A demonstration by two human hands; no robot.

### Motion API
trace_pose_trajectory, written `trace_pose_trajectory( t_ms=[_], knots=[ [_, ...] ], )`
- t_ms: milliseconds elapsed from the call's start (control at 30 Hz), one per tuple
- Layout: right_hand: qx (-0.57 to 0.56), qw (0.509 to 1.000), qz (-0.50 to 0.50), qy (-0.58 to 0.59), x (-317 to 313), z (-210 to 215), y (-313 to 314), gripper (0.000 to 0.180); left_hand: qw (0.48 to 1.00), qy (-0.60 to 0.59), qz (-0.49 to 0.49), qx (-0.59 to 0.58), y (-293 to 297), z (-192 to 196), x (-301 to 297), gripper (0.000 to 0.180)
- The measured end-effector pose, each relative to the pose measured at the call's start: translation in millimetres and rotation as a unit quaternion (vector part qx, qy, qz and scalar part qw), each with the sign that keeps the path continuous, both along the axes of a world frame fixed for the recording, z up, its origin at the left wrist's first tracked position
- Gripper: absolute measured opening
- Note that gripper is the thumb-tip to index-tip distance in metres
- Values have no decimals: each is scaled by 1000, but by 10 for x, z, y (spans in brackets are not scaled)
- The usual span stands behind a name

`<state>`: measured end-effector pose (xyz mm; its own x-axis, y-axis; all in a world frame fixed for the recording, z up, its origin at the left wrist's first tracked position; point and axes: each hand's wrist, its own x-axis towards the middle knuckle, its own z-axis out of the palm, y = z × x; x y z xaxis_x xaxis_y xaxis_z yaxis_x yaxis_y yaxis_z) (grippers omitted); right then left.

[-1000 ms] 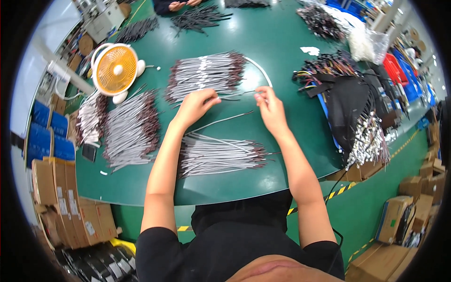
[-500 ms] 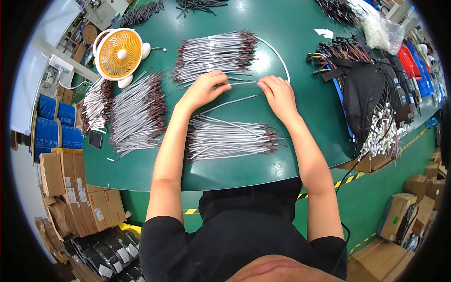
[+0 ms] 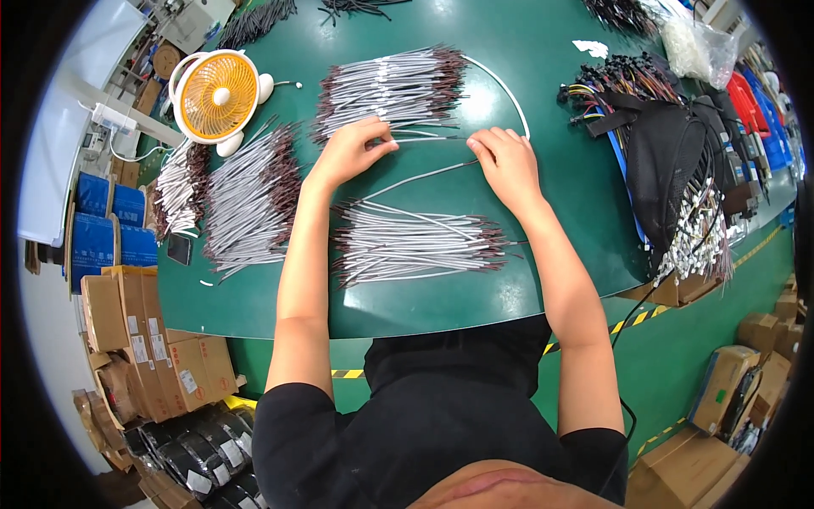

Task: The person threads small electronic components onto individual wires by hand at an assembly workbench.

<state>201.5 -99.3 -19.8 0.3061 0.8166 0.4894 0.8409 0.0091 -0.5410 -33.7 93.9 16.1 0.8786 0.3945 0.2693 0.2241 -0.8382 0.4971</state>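
My left hand [image 3: 354, 154] is closed, with thumb and forefinger pinched on a thin grey cable [image 3: 424, 140] below the far bundle. That cable's dark right end stops just short of my right hand [image 3: 509, 165], whose fingers are curled together. What those fingers hold is hidden. A long white tube [image 3: 504, 85] arcs from the far bundle's right end down to my right hand and disappears there. Another grey cable [image 3: 415, 179] slants from the near bundle toward my right thumb. The far bundle of grey cables [image 3: 386, 89] and the near bundle [image 3: 407, 246] have dark brown ends.
More grey cables [image 3: 250, 199] lie at the left beside white ones [image 3: 181, 191], an orange fan [image 3: 216, 97] and a phone [image 3: 179, 249]. At the right edge are a black bag [image 3: 661, 170] and coloured wire harnesses [image 3: 623, 76]. Cardboard boxes [image 3: 161, 339] stand at the left.
My left hand has shifted left, drawing the thin grey cable with it. The cable's right end has come away from my right fingers. My right hand stays in nearly the same place.
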Motion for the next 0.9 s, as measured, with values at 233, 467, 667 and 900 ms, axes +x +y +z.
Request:
trace_pose_trajectory(
  t_ms=[233, 467, 667, 900],
  knots=[
    [-27, 999, -21, 15, 111, -17, 13, 15, 989, -48, 75, 119, 128, -28, -69, 21],
    [42, 997, -18, 63, 103, -51, 22, 23, 989, -27, 58, 134, -208, 10, 227, 39],
    [41, 992, 21, 117, 105, -107, 50, 23, 995, 10, -52, 79, -976, -183, 651, 32],
    [32, 998, 40, 24, 93, -52, 35, 11, 992, -75, 48, 87, -822, -405, 637, 15]
  ],
)
